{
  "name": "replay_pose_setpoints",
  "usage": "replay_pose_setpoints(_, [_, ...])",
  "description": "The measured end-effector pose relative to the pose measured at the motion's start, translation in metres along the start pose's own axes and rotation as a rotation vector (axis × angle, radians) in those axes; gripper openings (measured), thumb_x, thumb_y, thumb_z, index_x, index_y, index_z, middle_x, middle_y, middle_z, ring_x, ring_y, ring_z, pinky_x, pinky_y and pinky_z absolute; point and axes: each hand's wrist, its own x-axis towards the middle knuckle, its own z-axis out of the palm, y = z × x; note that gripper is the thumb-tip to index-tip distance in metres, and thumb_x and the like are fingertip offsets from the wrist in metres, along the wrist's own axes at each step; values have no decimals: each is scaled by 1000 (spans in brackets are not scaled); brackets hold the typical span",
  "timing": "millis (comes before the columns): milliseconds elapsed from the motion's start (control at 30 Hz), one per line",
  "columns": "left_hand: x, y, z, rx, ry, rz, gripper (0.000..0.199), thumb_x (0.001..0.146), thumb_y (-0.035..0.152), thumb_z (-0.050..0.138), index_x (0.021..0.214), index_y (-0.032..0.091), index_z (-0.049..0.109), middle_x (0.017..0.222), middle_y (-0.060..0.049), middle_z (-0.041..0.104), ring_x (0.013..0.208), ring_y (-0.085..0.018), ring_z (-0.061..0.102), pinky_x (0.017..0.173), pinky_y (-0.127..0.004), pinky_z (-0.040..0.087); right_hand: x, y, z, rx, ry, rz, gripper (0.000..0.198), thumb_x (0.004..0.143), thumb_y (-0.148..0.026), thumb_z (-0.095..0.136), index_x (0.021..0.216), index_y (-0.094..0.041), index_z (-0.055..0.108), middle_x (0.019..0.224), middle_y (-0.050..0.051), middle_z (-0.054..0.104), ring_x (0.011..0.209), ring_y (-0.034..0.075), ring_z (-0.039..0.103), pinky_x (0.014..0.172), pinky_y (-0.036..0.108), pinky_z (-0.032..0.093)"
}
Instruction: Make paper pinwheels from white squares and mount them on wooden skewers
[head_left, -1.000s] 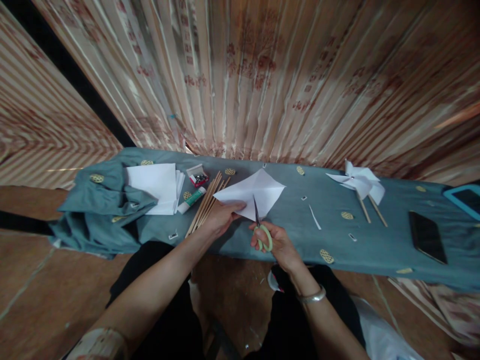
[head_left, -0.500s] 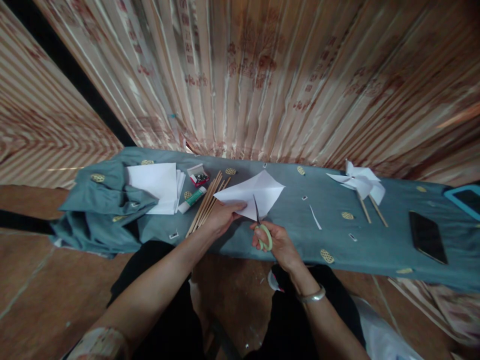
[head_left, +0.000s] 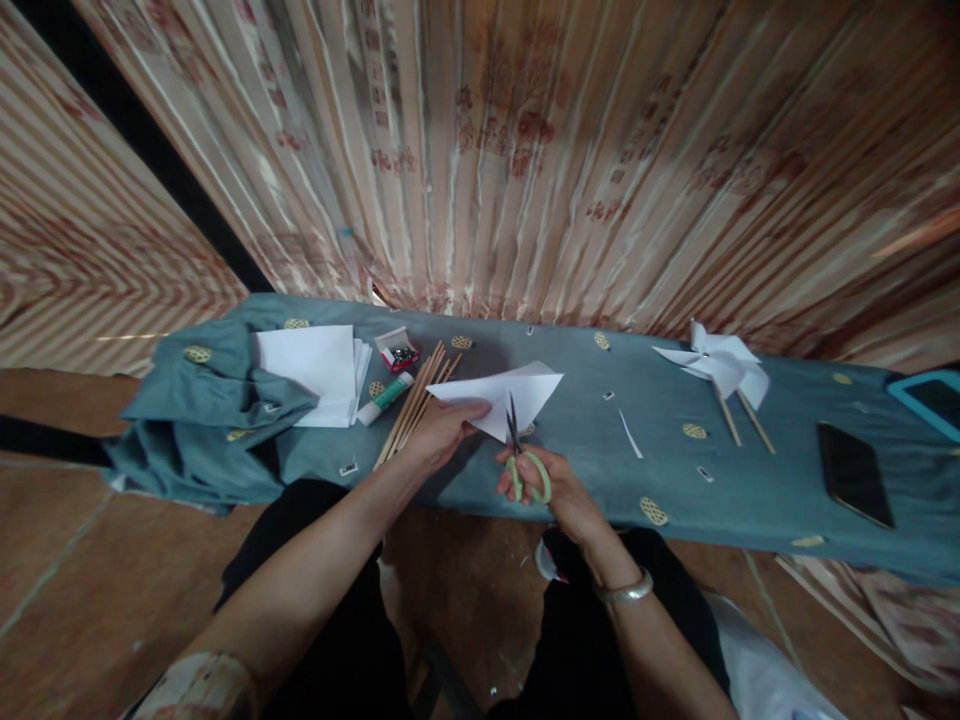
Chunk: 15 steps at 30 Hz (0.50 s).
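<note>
My left hand [head_left: 444, 432] pinches the left part of a creased white sheet of paper [head_left: 480, 393], thumb on top, and holds it above the cloth. In my right hand [head_left: 553, 476] is a pair of scissors [head_left: 535, 478] with pale green handles. My fingers are in the handle loops, which stand a little apart. The dark blades point away from me and lie at the near edge of the paper. Beneath and beside my left hand lies a bundle of thin wooden sticks [head_left: 411, 405].
On the blue-green cloth [head_left: 600, 470] at left are a stack of white paper [head_left: 315, 370], a glue stick [head_left: 385, 398] and a small red box of pins [head_left: 397, 350]. At right lie a paper strip [head_left: 630, 435], paper pinwheels [head_left: 724, 362], a black phone [head_left: 855, 472] and a blue-framed device [head_left: 930, 400].
The scissors have opened wider and drawn slightly back toward me. The paper has tilted, so its far part looks flatter and lower. My left hand keeps its hold.
</note>
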Motion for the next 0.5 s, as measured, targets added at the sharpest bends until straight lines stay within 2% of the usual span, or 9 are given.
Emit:
replay_pose_setpoints(167, [5, 7, -7, 37, 44, 101, 43, 44, 18, 86, 84, 12, 70, 76, -5, 74, 80, -26, 71, 72, -36, 56, -14, -14, -21, -86, -141, 107, 50, 64, -60, 79, 85, -18, 65, 64, -1, 67, 52, 10, 54, 51, 24, 41])
replay_pose_setpoints(267, [4, 8, -11, 38, 82, 137, 47, 42, 18, 87, 85, 12, 69, 78, -6, 75, 81, -26, 70, 72, -36, 55, -22, -20, -42, -129, -110, 91, 48, 64, -57, 81, 87, -17, 68, 64, 0, 67, 52, 10, 54, 50, 24, 41])
replay_pose_setpoints(300, [3, 7, -12, 40, 80, 147, 48, 42, 19, 87, 87, 13, 70, 79, -6, 75, 80, -26, 70, 72, -35, 55, -24, -21, -49, -135, -32, 42, 49, 63, -57, 82, 89, -17, 68, 63, 1, 67, 51, 11, 54, 50, 25, 42])
replay_pose_setpoints(367, [-2, 4, -16, 73, 53, 161, 50, 43, 20, 87, 90, 13, 71, 80, -6, 75, 76, -24, 70, 70, -34, 55, -24, -20, -60, -129, 241, -133, 50, 62, -55, 83, 94, -20, 68, 68, 1, 69, 56, 14, 58, 54, 27, 45])
replay_pose_setpoints(433, [-8, -1, -20, 140, 3, 163, 45, 44, 21, 86, 87, 13, 72, 78, -5, 75, 72, -22, 69, 69, -33, 54, -23, -18, -64, -149, 488, -310, 55, 59, -51, 85, 103, -23, 66, 81, 3, 72, 70, 18, 64, 65, 32, 51])
replay_pose_setpoints(500, [-15, -6, -23, 216, -47, 131, 34, 46, 22, 86, 77, 14, 73, 74, -5, 74, 68, -20, 67, 68, -31, 53, -22, -16, -63, -236, 596, -407, 62, 58, -46, 87, 111, -25, 63, 96, 5, 74, 84, 22, 67, 78, 37, 52])
